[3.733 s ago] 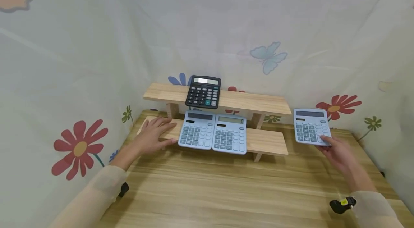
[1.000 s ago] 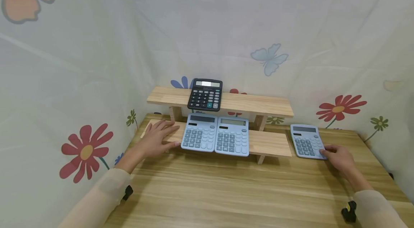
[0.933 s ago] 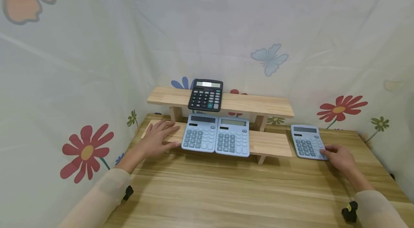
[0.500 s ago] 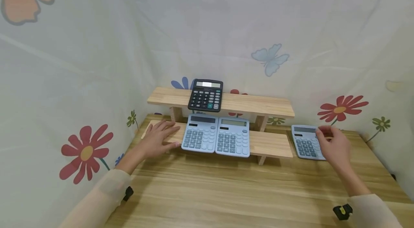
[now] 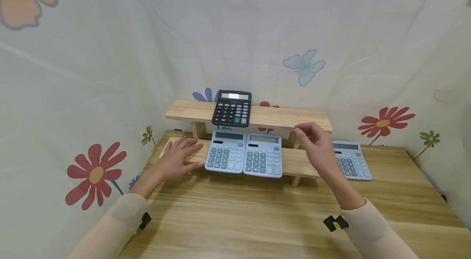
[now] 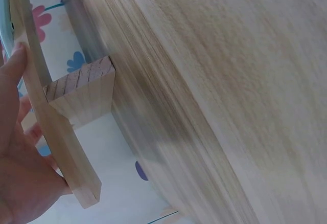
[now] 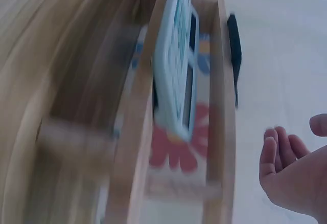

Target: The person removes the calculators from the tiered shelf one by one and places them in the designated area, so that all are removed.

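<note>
My left hand (image 5: 179,160) rests with spread fingers on the left end of the lower wooden shelf (image 5: 301,161), its thumb close to a light blue calculator (image 5: 225,151). A second light blue calculator (image 5: 263,155) lies right beside that one on the same shelf. On the upper shelf (image 5: 290,117) leans a black calculator (image 5: 232,108). My right hand (image 5: 317,146) hovers over the shelf's right part, fingers loosely bent and holding nothing; the right wrist view also shows this hand (image 7: 291,168) with nothing in it. Partly behind it, a third light blue calculator (image 5: 353,161) lies on the table.
The two-tier stand sits on a wood-grain table (image 5: 235,218) against a pale cloth backdrop (image 5: 228,26) printed with flowers and butterflies. The cloth also closes off the left and right sides. A wooden support (image 6: 84,88) holds up the lower shelf.
My right hand lowered the third blue calculator onto the table at the right, let go of it, and moved left over the shelf. My left hand stayed on the lower shelf.
</note>
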Motion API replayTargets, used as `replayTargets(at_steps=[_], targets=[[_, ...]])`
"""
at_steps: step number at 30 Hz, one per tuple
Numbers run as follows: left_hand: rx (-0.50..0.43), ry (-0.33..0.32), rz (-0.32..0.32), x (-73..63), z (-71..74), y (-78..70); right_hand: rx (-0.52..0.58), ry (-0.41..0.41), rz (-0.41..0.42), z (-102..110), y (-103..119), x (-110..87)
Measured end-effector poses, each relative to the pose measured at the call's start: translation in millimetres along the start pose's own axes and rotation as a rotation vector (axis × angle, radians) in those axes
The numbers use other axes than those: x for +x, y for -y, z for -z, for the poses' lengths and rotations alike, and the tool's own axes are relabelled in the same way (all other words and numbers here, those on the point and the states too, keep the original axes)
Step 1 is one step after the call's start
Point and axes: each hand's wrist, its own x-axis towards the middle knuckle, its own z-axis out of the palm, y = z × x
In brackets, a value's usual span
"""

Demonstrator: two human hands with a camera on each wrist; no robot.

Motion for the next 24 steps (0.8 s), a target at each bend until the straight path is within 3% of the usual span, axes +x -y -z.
replayTargets(at_steps=[4,8,15,24], targets=[[-0.009,-0.001,-0.009,-0.6,-1.1,-0.1,0.122,0.107,-0.085,-34,3,9.5],[-0.011,-0.002,-0.008,-1.0,-1.4,0.5,0.223,0.161,-0.148,-60,4,21.0],[-0.014,-0.002,0.002,-4.1,-0.6,5.6,0.38,0.159,-0.286,-92,-3,38.0],[-0.036,-0.009,-0.008,-2.3,-3.6,4.4,0.434,0.164,-0.403,-115,-9,48.3]])
